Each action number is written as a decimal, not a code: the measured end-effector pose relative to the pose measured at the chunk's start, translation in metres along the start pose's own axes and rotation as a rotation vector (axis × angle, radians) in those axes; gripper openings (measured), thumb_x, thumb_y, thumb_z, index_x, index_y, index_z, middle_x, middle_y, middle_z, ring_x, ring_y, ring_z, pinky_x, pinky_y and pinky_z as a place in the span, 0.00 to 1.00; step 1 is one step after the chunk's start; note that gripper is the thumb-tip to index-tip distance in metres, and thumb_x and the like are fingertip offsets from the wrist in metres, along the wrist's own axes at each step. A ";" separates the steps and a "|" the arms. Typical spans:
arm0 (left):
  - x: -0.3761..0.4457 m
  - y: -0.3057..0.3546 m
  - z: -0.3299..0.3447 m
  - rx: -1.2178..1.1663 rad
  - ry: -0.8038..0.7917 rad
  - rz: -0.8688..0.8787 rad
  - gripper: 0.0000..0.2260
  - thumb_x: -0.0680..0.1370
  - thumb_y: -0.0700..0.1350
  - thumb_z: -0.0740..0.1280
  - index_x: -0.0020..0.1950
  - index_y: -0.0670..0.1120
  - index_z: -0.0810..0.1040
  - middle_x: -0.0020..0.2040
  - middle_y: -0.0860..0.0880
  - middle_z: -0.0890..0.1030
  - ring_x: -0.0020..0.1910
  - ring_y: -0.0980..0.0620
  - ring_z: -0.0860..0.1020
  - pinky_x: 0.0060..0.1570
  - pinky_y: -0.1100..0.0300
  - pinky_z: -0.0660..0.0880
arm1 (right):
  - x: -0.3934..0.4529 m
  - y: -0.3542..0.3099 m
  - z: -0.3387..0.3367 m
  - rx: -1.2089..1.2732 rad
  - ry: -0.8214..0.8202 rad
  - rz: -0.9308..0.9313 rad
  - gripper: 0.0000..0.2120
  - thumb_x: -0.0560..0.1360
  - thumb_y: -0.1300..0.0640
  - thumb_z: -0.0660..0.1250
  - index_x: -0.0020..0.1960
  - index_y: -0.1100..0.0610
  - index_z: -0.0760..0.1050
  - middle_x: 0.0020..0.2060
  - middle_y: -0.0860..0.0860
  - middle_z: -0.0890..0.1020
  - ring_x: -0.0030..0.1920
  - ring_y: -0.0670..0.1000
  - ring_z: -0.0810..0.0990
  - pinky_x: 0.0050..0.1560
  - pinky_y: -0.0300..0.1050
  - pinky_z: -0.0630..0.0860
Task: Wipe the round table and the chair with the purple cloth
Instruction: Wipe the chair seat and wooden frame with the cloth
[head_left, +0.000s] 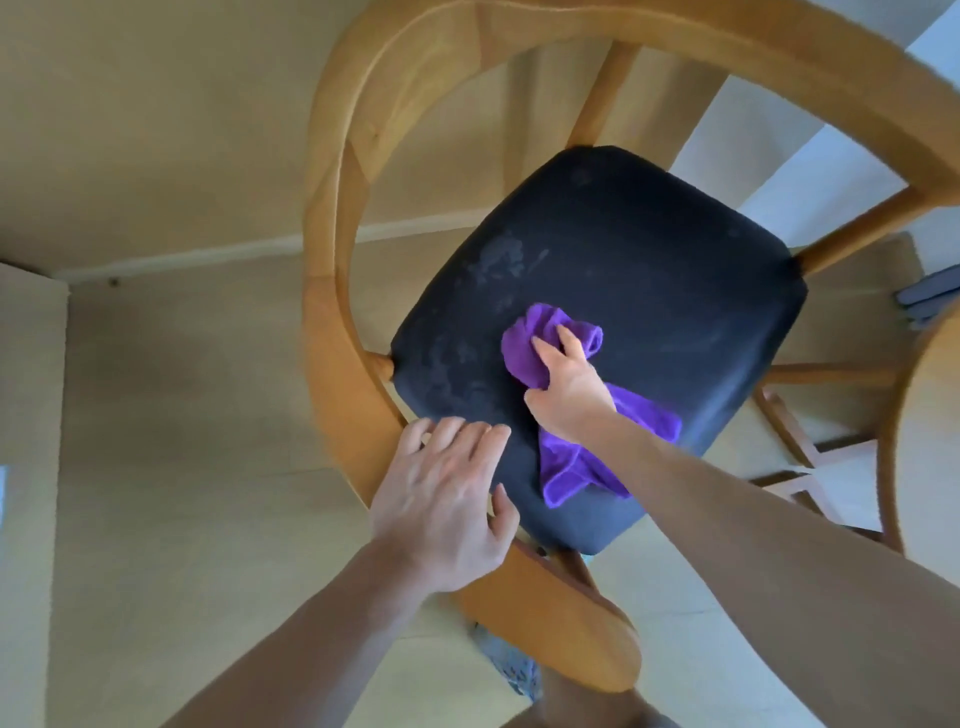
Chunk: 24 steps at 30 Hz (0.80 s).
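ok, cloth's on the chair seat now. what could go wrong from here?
1. The right hand grips the cloth bunched, with a loose tail trailing; little of it likely meets the seat, so strokes may miss patches.
2. Pale smudges lie left of the cloth and could be skipped.
3. The left hand only rests flat on the seat's edge; a hard push might shift the chair.

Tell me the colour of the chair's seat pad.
Black, with pale dusty smudges, on the seat pad; head view.

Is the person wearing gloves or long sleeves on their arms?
No. The left hand and the right hand are both bare, with no gloves, rings or watch showing. Both forearms are bare too, with no sleeves as far as the picture shows.
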<state>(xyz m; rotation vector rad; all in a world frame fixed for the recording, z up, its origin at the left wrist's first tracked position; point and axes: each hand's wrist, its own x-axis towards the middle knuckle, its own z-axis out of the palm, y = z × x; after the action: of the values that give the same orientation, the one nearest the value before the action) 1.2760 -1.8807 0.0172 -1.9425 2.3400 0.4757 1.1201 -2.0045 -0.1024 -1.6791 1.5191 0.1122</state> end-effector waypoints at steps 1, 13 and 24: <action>-0.001 -0.001 0.000 -0.006 0.017 -0.005 0.24 0.72 0.52 0.64 0.67 0.46 0.79 0.58 0.50 0.83 0.58 0.47 0.78 0.65 0.50 0.67 | -0.006 0.000 0.013 -0.116 -0.056 -0.005 0.36 0.76 0.55 0.64 0.81 0.44 0.55 0.82 0.44 0.46 0.75 0.61 0.61 0.62 0.54 0.74; -0.005 0.002 -0.002 -0.024 0.044 -0.080 0.21 0.71 0.48 0.58 0.61 0.46 0.78 0.52 0.51 0.81 0.57 0.45 0.76 0.75 0.48 0.60 | -0.065 0.032 0.004 -0.395 -0.221 -0.284 0.15 0.71 0.56 0.64 0.55 0.44 0.77 0.54 0.42 0.72 0.58 0.52 0.75 0.44 0.45 0.70; 0.002 0.001 0.007 -0.077 0.005 -0.178 0.22 0.73 0.53 0.59 0.64 0.49 0.76 0.58 0.51 0.80 0.64 0.47 0.74 0.81 0.46 0.52 | -0.027 0.001 0.056 -0.685 -0.154 -0.646 0.28 0.68 0.54 0.69 0.67 0.51 0.65 0.68 0.54 0.62 0.60 0.61 0.70 0.44 0.54 0.77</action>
<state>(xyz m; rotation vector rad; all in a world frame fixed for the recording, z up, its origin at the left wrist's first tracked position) 1.2739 -1.8809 0.0105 -2.1634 2.1545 0.5543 1.1375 -1.9489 -0.1231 -2.5558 0.7891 0.4385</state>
